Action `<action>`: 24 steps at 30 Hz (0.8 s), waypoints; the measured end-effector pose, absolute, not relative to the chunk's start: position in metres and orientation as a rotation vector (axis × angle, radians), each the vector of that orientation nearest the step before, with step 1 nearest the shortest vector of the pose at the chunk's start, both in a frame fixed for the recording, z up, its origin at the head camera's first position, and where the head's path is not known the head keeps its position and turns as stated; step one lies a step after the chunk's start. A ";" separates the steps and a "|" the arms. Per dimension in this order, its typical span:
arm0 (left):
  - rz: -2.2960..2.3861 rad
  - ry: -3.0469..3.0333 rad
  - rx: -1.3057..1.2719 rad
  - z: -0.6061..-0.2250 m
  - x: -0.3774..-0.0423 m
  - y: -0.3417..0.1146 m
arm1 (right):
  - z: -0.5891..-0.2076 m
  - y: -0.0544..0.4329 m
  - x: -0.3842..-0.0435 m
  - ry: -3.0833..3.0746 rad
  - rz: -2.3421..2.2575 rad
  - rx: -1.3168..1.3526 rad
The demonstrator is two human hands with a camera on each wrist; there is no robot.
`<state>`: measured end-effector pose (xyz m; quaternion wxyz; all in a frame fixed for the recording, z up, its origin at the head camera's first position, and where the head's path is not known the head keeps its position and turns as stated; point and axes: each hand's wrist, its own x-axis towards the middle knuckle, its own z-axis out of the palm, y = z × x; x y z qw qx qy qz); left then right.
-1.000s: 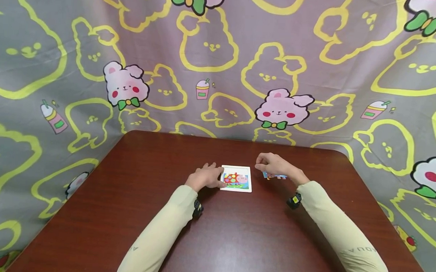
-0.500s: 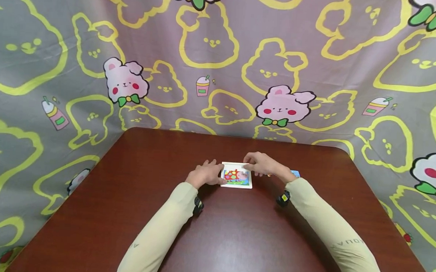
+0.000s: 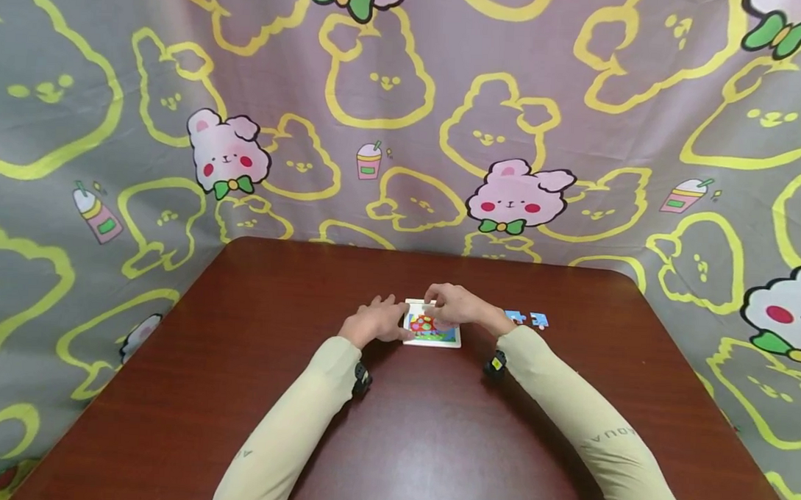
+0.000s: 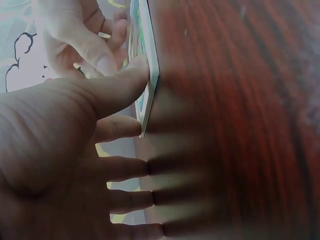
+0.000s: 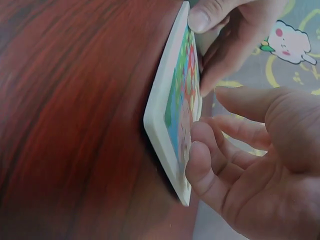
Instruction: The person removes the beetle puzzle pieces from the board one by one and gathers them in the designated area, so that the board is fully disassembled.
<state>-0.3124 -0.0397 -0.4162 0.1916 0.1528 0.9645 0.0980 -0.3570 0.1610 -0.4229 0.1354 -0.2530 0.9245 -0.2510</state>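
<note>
A small white-framed jigsaw puzzle (image 3: 430,344) lies flat on the brown table, its picture showing a cartoon pig in a spotted red dress. At its left edge is my left hand (image 3: 376,320). The left wrist view shows this hand's thumb (image 4: 135,72) resting on the frame's edge, with the other fingers spread and nearly straight beside the board. My right hand (image 3: 461,308) is over the puzzle's upper right part. In the right wrist view its bent fingertips (image 5: 199,157) are at the picture, with the thumb a little apart. Whether a piece is between them is hidden.
Loose blue jigsaw pieces (image 3: 539,319) lie on the table (image 3: 427,427) to the right of the puzzle, beside the right wrist. A patterned cloth (image 3: 406,81) with cartoon rabbits hangs behind and around the table.
My right hand has moved left from the loose jigsaw pieces to over the puzzle, uncovering the pieces. My left hand has stayed at the frame's left edge.
</note>
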 end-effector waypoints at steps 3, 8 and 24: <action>0.264 2.703 0.432 -0.417 -0.312 -0.040 | -0.425 0.155 -0.358 2.660 -0.686 -0.749; 0.262 2.707 0.438 -0.417 -0.313 -0.042 | -0.426 0.148 -0.360 2.642 -0.633 -0.754; 0.261 2.715 0.439 -0.417 -0.316 -0.041 | -0.425 0.140 -0.361 2.647 -0.536 -0.769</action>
